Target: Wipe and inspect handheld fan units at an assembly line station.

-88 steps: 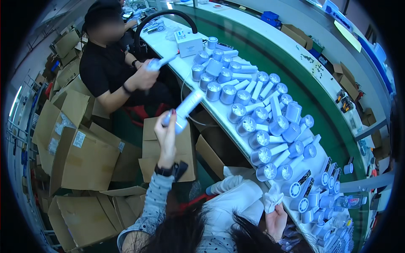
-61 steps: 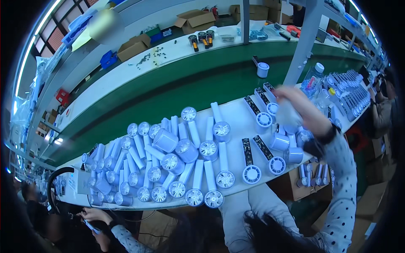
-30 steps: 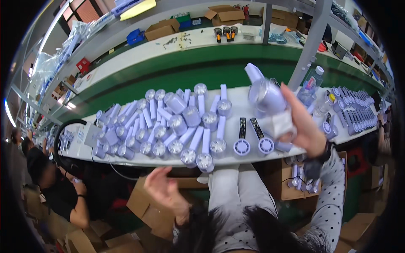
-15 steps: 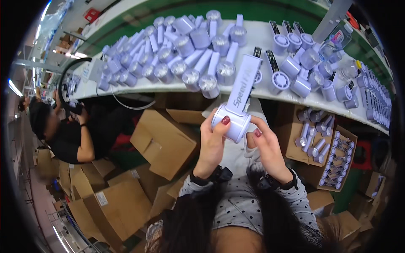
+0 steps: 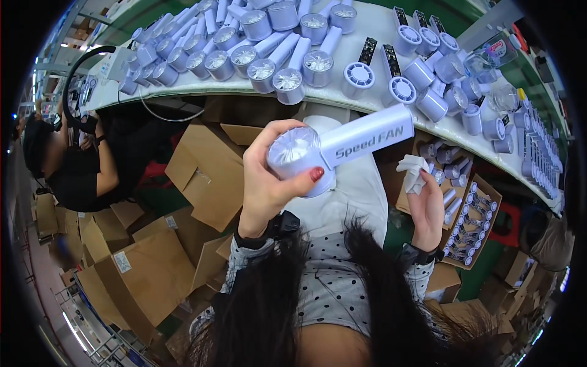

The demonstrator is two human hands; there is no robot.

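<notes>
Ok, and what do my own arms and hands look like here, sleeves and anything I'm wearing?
Your left hand and right hand are both ungloved, with glossy dark red polish on the left thumbnail. Your left sleeve and right sleeve are pale with dark polka dots. Each wrist carries something black: a left band and a right band, both partly hidden.

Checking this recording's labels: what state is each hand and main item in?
Left hand: closed around held fan
Held fan: handle angled right
Right hand: pinching white cloth
White cloth: crumpled
Bare-board fans: circuit boards exposed
Yellow-capped bottle: cap on
Lower-right carton: open, holding fan parts
</notes>
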